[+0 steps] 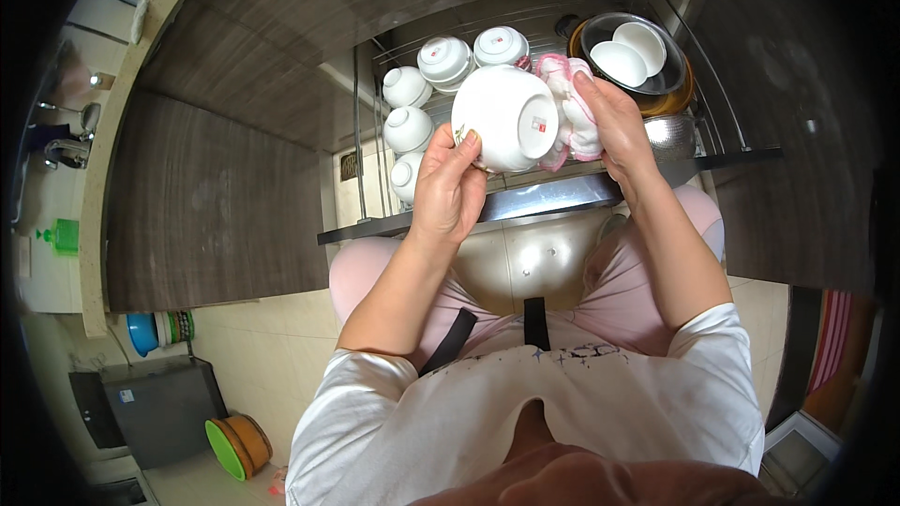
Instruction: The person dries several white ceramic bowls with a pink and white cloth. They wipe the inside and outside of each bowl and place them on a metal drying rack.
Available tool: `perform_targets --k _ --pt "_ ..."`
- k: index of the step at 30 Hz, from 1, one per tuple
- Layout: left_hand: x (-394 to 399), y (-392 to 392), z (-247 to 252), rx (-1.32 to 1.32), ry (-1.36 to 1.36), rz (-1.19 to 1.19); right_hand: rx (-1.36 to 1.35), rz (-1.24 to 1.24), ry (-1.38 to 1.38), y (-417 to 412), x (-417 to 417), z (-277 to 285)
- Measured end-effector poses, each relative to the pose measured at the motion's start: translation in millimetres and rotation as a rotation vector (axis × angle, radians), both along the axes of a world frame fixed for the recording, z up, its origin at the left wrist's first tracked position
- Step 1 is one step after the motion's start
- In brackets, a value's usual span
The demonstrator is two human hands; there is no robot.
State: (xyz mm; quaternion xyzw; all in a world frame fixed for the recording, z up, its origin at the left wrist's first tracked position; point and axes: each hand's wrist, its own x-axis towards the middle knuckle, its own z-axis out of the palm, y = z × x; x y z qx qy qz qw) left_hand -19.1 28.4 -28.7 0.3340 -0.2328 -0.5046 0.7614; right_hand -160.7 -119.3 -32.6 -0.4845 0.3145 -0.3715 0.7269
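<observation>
My left hand point(453, 186) grips the rim of a white ceramic bowl point(496, 116), thumb on its outer side; the bowl is tilted with its foot facing right and up. At the bowl's right, my right hand point(615, 119) holds a white cloth with pink edging point(573, 112), bunched up and close against the bowl. Behind and left of them, upturned white bowls point(444, 58) stand in a wire pull-out rack point(538, 14). Whether the cloth touches the bowl's inside is hidden.
At the rack's right, two small white bowls point(619, 63) lie in a dark basin point(671, 81), nested in an amber one. A shiny metal pot point(670, 137) is below it. The drawer's front edge point(552, 197) crosses before my knees. Dark cabinet fronts point(211, 204) flank the rack.
</observation>
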Motion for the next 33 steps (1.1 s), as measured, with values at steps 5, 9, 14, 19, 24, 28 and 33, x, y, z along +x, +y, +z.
perform_targets --k 5,9,14,19,24,28,33 --pt "-3 -3 10 -0.011 0.164 -0.048 -0.221 -0.075 -0.005 5 -1 2" --pt "-2 -3 5 -0.019 0.203 -0.081 -0.313 -0.100 -0.019 7 -1 5" --pt "-6 -4 7 0.001 0.195 -0.079 -1.017 0.000 0.132 22 3 10" --pt "3 -2 4 0.007 0.201 -0.051 -1.278 -0.004 0.149 39 8 16" --pt "15 -1 11 0.017 0.223 0.001 -1.288 0.110 0.157 51 3 21" --pt "29 0 14 0.011 0.282 -0.015 -1.014 0.142 0.112 45 -5 17" --pt "37 2 20 -0.004 0.354 -0.012 -0.677 -0.090 0.131 32 -10 12"
